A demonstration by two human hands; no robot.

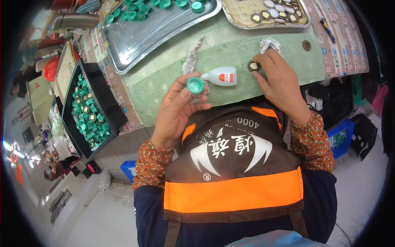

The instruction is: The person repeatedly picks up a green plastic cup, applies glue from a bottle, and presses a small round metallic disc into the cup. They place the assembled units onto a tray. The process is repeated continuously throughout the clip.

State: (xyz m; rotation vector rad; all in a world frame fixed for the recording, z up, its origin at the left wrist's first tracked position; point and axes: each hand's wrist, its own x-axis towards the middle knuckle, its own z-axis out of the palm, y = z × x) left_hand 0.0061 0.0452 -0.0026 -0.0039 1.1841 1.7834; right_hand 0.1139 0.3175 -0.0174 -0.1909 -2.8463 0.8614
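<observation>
My left hand (176, 106) pinches a small green fluted cap (195, 85) between thumb and fingers, its hollow side facing up. Between thumb and fingertips of my right hand (282, 84) is a dark brown scalloped disc (253, 66) with a cream emblem on its face. The two pieces are apart. A translucent squeeze bottle (223, 76) with a red and white label lies between my hands, its nozzle pointing at the left fingers. Crumpled tissues (191, 57) rest beyond the left hand, with another white wad (270, 44) just past the right knuckles.
A metal tray (152, 39) of green caps stands at the far left; another tray (234, 20) bears dark and white discs. A loose brown disc (307, 45) and a pen (327, 30) lie right. A black bin (111, 96) full of green caps, some with emblems, stands left.
</observation>
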